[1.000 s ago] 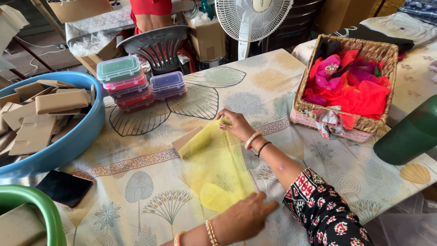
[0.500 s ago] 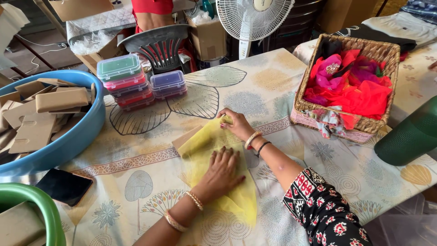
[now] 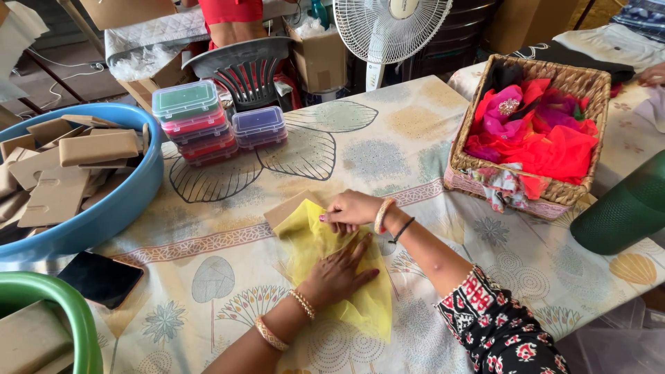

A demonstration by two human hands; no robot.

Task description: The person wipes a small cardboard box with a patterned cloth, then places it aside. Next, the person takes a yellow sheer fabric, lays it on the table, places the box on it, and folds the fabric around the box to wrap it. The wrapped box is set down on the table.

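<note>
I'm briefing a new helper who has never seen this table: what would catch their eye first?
Likely the yellow net cloth at centre, pressed flat by the left hand while the right hand pinches its top edge. Next, the wicker basket of red and pink fabric at right, and the blue tub of cardboard pieces at left.

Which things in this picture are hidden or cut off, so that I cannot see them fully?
- Flat brown cardboard piece, head view: mostly covered by the sheer yellow net cloth.
- Cloth middle: hidden under the left hand; the right hand covers its top edge.
- Round green plastic tub: cut off by the left and bottom edges.
</note>
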